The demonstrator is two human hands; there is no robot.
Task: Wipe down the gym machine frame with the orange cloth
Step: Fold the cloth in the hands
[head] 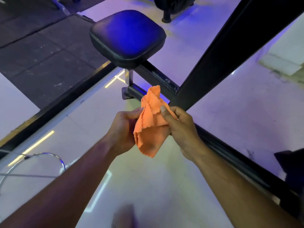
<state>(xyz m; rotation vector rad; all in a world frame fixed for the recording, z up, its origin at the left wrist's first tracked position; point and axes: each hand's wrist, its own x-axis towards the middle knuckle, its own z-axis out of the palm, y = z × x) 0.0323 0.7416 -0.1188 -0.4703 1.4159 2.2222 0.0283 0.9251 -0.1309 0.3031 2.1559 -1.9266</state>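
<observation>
The orange cloth (150, 124) hangs bunched between both hands, held above the floor just near of the black machine frame (218, 63) (not touching it). The left hand (122, 129) grips its left edge; the right hand (179, 127) pinches its right side, thumb on top, forearms converging.

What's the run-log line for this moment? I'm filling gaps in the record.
stage: cloth prep | left hand: grips orange cloth | right hand: pinches cloth | frame: not touched | seat pad: beyond hands
</observation>
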